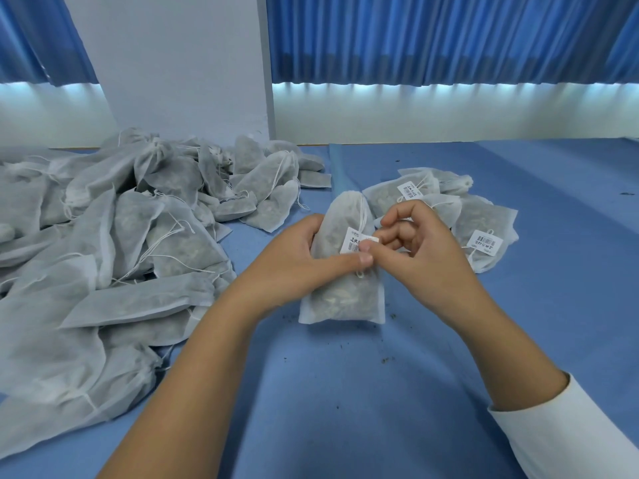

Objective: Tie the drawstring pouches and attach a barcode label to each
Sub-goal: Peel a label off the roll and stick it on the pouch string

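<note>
A white mesh drawstring pouch (342, 292) filled with dried herbs is held upright over the blue table. My left hand (304, 257) grips its left side, thumb lying across the front. A white barcode label (353, 240) sits on the pouch's front, partly stuck down. My right hand (415, 243) pinches the label's right edge between thumb and forefinger. The pouch's drawstring (362, 216) runs down from the gathered neck to the label.
A large heap of unlabelled pouches (103, 254) covers the left of the table (345, 409). Three labelled pouches (484, 233) lie behind my right hand. Dried crumbs are scattered on the cloth. A white board (179, 70) and blue curtains stand at the back.
</note>
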`<state>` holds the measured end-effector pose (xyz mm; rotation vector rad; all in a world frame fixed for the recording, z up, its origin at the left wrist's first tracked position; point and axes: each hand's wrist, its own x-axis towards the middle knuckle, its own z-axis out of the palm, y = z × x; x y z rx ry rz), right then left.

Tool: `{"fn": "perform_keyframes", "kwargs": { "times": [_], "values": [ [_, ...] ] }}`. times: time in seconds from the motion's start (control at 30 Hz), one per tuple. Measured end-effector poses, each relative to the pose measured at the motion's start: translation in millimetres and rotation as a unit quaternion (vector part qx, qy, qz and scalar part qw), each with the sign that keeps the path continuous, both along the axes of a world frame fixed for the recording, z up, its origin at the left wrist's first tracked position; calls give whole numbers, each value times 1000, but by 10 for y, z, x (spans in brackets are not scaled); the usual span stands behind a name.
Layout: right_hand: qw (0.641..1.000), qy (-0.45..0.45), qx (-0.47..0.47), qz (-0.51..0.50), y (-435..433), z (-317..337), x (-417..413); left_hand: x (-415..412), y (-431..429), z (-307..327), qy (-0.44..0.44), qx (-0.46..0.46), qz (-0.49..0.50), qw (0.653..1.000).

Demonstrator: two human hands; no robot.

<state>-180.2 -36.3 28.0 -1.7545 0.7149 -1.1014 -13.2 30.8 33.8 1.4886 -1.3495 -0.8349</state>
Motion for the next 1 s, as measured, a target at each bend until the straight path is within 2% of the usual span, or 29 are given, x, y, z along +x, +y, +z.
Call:
{"fn": "perform_keyframes", "kwargs": {
  "times": [0.1, 0.3, 0.47, 0.53, 0.6, 0.67, 0.8, 1.0],
  "values": [
    [1000, -1, -16, -14, 10, -13, 7, -51, -10, 22, 11, -23, 42, 999],
    [994, 7, -50, -95, -21, -69, 37, -115, -32, 1, -23, -68, 66, 995],
    [986, 34, -68, -145, -6, -98, 45, -123, -67, -37, 5, -64, 71, 995],
    [992, 24, 5, -123, -26, -64, 27, -118, -71, -40, 42, -58, 71, 995],
    [992, 10, 114, -57, -39, -31, 3, -113, -71, -38, 78, -58, 68, 993],
    [985, 18, 169, -4, -40, -22, -7, -110, -71, -25, 98, -59, 68, 991],
    [979, -20, 203, 20, -45, -23, -3, -104, -71, -13, 125, -47, 77, 988],
    [977, -27, 206, 40, -27, -24, 3, -121, -84, -29, 136, -80, 95, 983]
  ]
}}
